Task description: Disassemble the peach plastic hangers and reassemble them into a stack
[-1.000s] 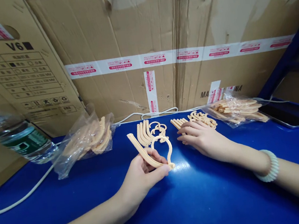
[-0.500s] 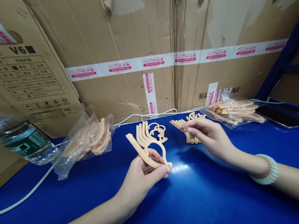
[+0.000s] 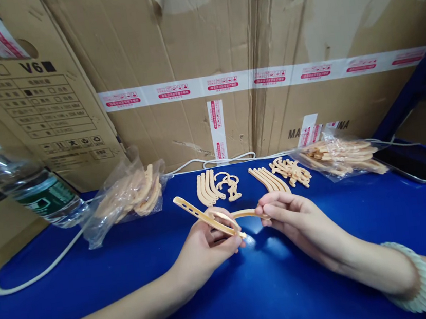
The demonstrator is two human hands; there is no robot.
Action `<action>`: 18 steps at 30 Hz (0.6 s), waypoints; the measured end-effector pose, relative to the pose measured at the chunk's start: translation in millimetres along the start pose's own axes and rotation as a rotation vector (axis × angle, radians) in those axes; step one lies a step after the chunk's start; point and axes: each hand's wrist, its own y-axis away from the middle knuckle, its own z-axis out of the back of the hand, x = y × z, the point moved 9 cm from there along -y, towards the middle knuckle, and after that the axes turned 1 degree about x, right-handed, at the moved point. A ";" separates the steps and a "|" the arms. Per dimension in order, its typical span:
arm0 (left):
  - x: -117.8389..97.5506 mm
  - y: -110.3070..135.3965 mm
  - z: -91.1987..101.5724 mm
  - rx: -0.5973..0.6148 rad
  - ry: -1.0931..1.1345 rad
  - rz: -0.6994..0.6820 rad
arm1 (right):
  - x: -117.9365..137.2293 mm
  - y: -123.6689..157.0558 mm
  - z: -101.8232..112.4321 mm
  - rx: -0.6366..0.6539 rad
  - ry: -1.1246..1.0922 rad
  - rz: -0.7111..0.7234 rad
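My left hand (image 3: pixel 203 256) is closed on a beige plastic hanger arm (image 3: pixel 193 210) together with a curved hook (image 3: pixel 221 213); the two meet at the fingertips. The slotted arm slants up to the left. Pinched in my right hand (image 3: pixel 302 223) is a second curved hanger arm (image 3: pixel 246 213), whose far end lies close behind the hook. Whether these pieces touch I cannot tell. Behind my hands lie a left row of hanger arms (image 3: pixel 209 187) beside loose hooks (image 3: pixel 228 182), and a right row of arms (image 3: pixel 269 179) beside a pile of hooks (image 3: pixel 291 169).
Plastic bags of beige parts lie at left (image 3: pixel 131 192) and right (image 3: pixel 340 157). A water bottle (image 3: pixel 41 188) stands far left, and a dark phone (image 3: pixel 411 163) lies far right. A white cable (image 3: pixel 54 261) crosses the blue table (image 3: pixel 253 299). Cardboard boxes (image 3: pixel 178 127) line the back.
My right hand has come away from the right row toward my left hand, bringing a hanger arm. The pieces in my left hand have tilted flatter.
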 end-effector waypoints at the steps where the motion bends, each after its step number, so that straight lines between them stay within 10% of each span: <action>1: 1.0 -0.1 -0.2 0.006 0.003 -0.001 | -1.8 0.1 -0.6 0.006 -0.007 -0.009; 18: 1.7 0.4 -7.0 0.065 0.048 0.018 | -20.9 1.8 -19.5 0.243 0.054 -0.032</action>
